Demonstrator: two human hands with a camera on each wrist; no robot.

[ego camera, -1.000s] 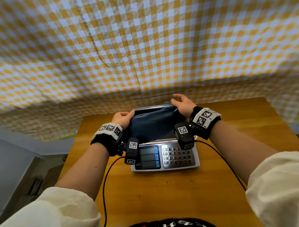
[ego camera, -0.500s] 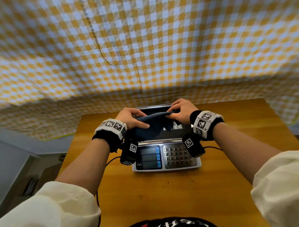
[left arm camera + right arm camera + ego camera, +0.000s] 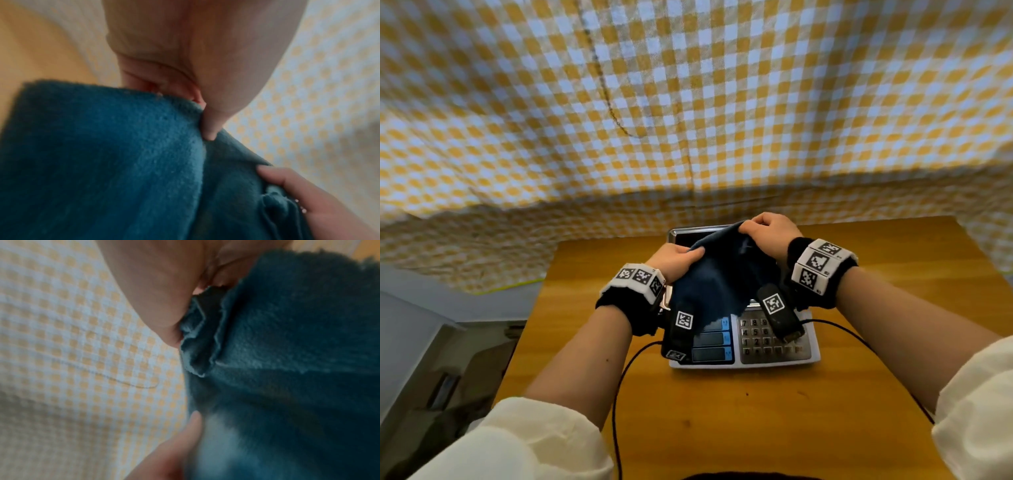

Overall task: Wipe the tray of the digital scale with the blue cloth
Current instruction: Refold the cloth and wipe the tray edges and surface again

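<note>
The blue cloth (image 3: 719, 274) hangs lifted above the digital scale (image 3: 774, 346), draping down over most of its steel tray (image 3: 678, 236) and part of the display. My left hand (image 3: 681, 255) pinches the cloth's left top edge. My right hand (image 3: 763, 229) grips the right top corner, slightly higher and farther back. In the left wrist view the thumb presses into the blue cloth (image 3: 123, 154). The right wrist view shows bunched folds of the blue cloth (image 3: 287, 369) under the thumb. Only the tray's far left corner shows.
The scale stands at the back of a wooden table (image 3: 739, 411), its keypad (image 3: 767, 342) facing me. A black cable (image 3: 619, 394) runs from my left wrist down the table. A yellow checked fabric (image 3: 688, 102) hangs behind. A grey unit (image 3: 431, 359) lies left of the table.
The cloth lay spread flat on the tray a second ago. Both hands gathered its far edge and lifted it, so it now hangs above the tray toward me.
</note>
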